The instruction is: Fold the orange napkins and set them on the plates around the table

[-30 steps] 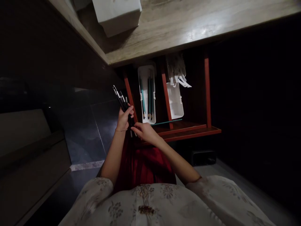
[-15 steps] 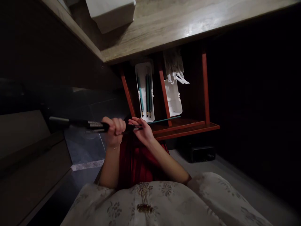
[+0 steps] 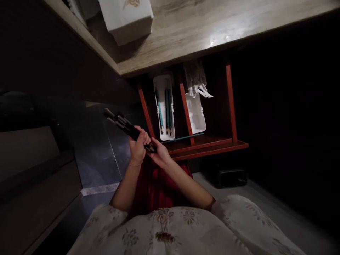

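Observation:
My left hand is wrapped round a bundle of black chopsticks, whose lighter ends point up and to the left. At the bundle's lower right end my right hand is closed about the chopstick ends; some of its fingers are hidden. Just beyond my hands is an open drawer with red-brown dividers. In its left part a long white tray carries several teal sticks with gold and black ends. One more thin teal stick lies across the drawer's near side.
A second white tray sits in the middle compartment, with several white utensils behind it. Over the drawer runs a wooden countertop bearing a white box. A black open box stands low at the right.
The chopstick bundle has swung from nearly level to slanting up-left. My left hand has moved right, closer to my right hand, whose outstretched fingers have closed in around the ends.

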{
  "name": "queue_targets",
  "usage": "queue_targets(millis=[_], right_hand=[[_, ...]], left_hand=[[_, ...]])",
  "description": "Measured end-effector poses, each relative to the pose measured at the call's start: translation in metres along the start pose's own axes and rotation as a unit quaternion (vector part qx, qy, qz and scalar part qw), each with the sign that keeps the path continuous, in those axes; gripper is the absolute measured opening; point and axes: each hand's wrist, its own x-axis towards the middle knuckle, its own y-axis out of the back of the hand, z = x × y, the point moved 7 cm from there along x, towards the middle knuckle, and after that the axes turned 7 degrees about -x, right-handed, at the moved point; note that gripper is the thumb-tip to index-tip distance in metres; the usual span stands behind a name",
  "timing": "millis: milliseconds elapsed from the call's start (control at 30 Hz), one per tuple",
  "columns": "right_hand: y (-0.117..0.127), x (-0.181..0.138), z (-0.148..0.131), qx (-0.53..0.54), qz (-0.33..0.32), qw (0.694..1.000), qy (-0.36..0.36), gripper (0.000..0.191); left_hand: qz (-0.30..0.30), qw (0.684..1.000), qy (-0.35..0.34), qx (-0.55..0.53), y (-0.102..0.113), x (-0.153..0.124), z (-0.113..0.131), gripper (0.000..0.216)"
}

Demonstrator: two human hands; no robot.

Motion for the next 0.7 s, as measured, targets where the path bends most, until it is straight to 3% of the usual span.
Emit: queue_targets(millis=[100,200,267,367,433,567,700], right_hand=[[0.002,0.001,0.001,0.024,0.008,0.999,-0.040,0.028],[0.005,0.000,-0.007,-0.011,-0.023,0.999,-0.024,0.036],[0.008,-0.002,-0.024,-0.084,-0.041,0.995,0.035,0.034],[0.008,-0.008,-0.061,-0.192,-0.051,0.966,0.163,0.028],[0.006,-0.012,-0.078,-0.202,-0.064,0.958,0.194,0.032],[0.008,-0.015,-0.077,-0.106,-0.039,0.986,0.119,0.043],[0.001,-0.020,-0.061,-0.056,-0.029,0.997,0.052,0.044]], left_hand=[[-0.024,1.000,0.008,-0.018,-0.007,0.004,-0.005,0.036],[-0.035,0.999,0.008,-0.039,-0.011,0.007,-0.001,0.036],[-0.033,0.998,0.034,-0.047,-0.011,0.009,-0.001,0.033],[-0.055,0.988,0.136,-0.048,-0.014,0.008,-0.010,0.027],[-0.079,0.977,0.189,-0.064,-0.019,0.006,-0.016,0.027],[-0.063,0.980,0.144,-0.124,-0.024,0.010,-0.013,0.027],[-0.010,0.993,0.078,-0.083,-0.024,0.013,-0.005,0.015]])
